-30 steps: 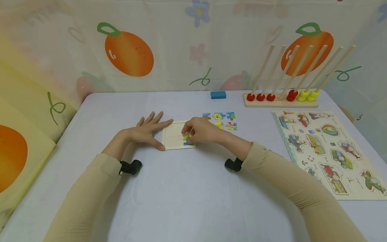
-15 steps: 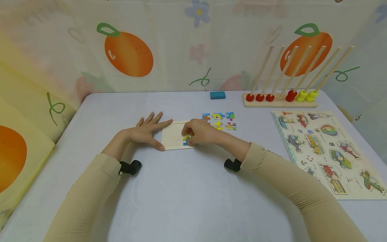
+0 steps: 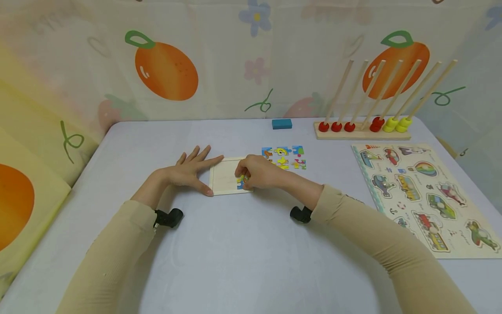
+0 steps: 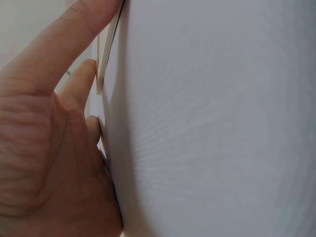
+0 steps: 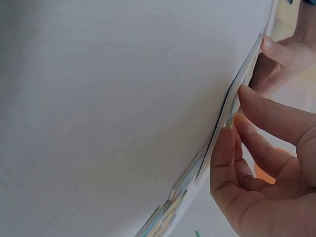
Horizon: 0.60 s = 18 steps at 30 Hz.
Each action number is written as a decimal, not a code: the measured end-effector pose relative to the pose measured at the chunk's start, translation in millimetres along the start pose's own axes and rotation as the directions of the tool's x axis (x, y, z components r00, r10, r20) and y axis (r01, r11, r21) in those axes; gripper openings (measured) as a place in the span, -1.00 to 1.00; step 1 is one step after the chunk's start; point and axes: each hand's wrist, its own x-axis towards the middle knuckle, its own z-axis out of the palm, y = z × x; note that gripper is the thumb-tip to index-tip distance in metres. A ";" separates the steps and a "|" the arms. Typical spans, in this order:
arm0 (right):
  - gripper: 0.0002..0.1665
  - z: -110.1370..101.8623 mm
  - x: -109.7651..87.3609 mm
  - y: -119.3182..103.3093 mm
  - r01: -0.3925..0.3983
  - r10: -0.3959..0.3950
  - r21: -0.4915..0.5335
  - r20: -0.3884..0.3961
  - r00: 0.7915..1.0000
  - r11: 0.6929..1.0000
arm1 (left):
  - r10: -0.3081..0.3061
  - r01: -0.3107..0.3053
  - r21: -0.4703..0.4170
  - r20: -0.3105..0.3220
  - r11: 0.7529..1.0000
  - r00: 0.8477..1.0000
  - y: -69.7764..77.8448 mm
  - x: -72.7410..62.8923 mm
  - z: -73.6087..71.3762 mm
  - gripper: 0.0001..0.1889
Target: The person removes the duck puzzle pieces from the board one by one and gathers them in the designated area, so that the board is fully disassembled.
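A shallow wooden puzzle tray (image 3: 225, 176) lies flat in the middle of the table. My left hand (image 3: 186, 172) spreads its fingers at the tray's left side, thumb and index finger touching its edge. Over the tray's right side, my right hand (image 3: 260, 171) has its fingers curled and pinches a colourful puzzle piece (image 3: 240, 183) at the lower right corner inside. Fingers cover part of that piece. In the right wrist view, thumb and fingertips meet low at the tray. Just behind the right hand lie several loose jigsaw pieces (image 3: 282, 151), partly hidden by it.
A blue block (image 3: 282, 124) sits at the table's back edge. To its right stands a wooden peg counter (image 3: 362, 134) with red and yellow beads. A picture puzzle board (image 3: 421, 196) covers the right side of the table. Behind hangs a fruit-print curtain (image 3: 219, 56).
Both hands stay nearly in place. The right fingers shift very slightly at the piece in the tray; the whole scene drifts a little with the head camera.
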 end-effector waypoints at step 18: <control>-0.74 -0.8 -0.9 -0.5 0.027 -0.027 0.002 -0.013 1.000 1.000 | -0.002 0.002 0.001 -0.002 1.000 1.000 0.3 0.3 0.4 0.16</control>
